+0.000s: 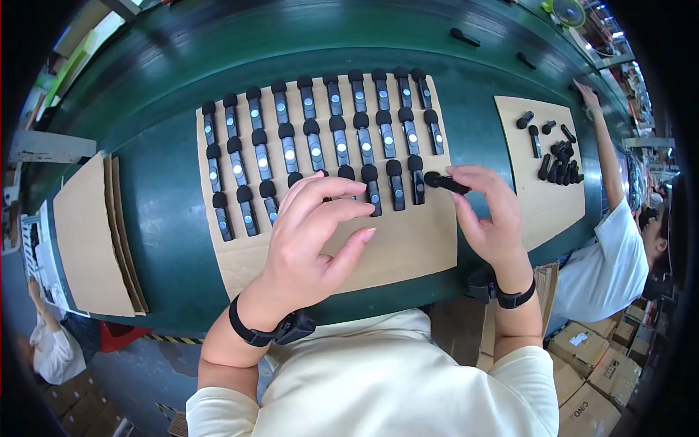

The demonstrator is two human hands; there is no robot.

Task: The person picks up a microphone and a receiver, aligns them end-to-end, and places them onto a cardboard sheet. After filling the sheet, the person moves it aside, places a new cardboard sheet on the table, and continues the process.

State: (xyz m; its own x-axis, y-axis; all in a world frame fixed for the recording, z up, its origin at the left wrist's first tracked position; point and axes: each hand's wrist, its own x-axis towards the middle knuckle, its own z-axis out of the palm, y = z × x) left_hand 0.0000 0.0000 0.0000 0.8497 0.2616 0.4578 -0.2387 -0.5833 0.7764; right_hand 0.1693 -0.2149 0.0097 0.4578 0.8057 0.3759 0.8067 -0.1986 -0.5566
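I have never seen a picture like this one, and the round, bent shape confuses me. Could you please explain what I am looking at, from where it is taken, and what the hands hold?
There is no machine here: a person works with two bare hands. The camera sits on the person's head and looks down, and its wide lens bends straight edges. On the green table lies a cardboard sheet with rows of small black stick-shaped devices, each with a foam cap and a pale spot. The right hand holds one such device in its fingers. The left hand hovers over the lowest row; whether it touches anything I cannot tell. More cardboard sheets lie at the left. At the right, another person's arm reaches beside a second sheet with loose black pieces.
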